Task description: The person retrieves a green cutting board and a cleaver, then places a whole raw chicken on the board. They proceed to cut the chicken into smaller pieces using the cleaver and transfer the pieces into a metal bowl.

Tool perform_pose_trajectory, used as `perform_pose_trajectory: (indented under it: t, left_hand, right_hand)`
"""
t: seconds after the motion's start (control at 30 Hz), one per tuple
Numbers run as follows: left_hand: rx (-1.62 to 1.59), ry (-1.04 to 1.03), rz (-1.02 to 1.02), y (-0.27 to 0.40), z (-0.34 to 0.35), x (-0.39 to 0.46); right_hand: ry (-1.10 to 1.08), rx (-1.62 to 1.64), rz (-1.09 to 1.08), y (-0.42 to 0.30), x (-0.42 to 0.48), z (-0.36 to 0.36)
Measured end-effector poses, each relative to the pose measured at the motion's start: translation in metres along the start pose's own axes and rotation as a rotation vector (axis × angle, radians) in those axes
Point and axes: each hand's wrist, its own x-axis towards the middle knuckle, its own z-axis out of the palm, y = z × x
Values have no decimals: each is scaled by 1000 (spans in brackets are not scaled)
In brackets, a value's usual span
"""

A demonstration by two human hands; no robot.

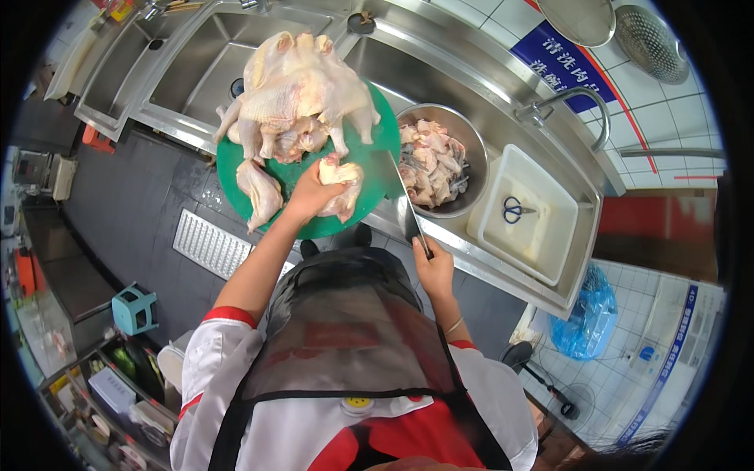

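My left hand [314, 193] grips a raw chicken leg [343, 187] against the round green cutting board [377, 197]. Another chicken leg [259, 189] lies to the left of that hand. Behind both, several whole raw chickens [309, 88] are heaped at the far side of the board. In my right hand [435, 268] is the handle of a cleaver [403, 203], its wide blade tilted over the board's right edge, apart from the held leg. Close to the blade's right stands a metal bowl [480, 176] with cut chicken pieces [435, 162] inside.
The board bridges the stainless steel sinks [200, 65]. At right, a white plastic tub [530, 247] holds blue-handled scissors [515, 210] near a curved faucet [601, 118]. A blue plastic bag [589, 318] hangs by the sink's end. A teal stool [134, 309] stands on the floor at left.
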Motion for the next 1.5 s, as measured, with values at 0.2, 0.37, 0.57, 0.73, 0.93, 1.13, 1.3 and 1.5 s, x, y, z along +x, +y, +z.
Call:
perform_pose_trajectory:
  t: [0.2,0.37,0.57,0.73,0.93,1.13,1.3,1.5]
  left_hand:
    - [-582,136,-190,11,0,-24]
    - [-118,297,-100,-36,-23,-26]
    - [227,346,57,-54,-32,-27]
    - [345,356,94,-49,-29,-34]
    - [453,428,115,-52,-21,-31]
    - [603,478,125,-45,-12,-36]
    - [616,486,115,-38,-14,-34]
    - [616,510,112,-36,-17,-33]
  right_hand:
    - [-74,29,-26,1,22,-9]
    - [-197,-77,-228,-36,27,-22]
    - [-282,-266,-501,-72,22,-9]
    - [-351,-531,-506,-79,25,5]
    - [-393,-686,-599,-97,33,7]
    - [-468,-690,-564,-106,57,61]
    - [-476,-705,-623,-126,74,93]
    - [-543,-774,-532,-118,69,52]
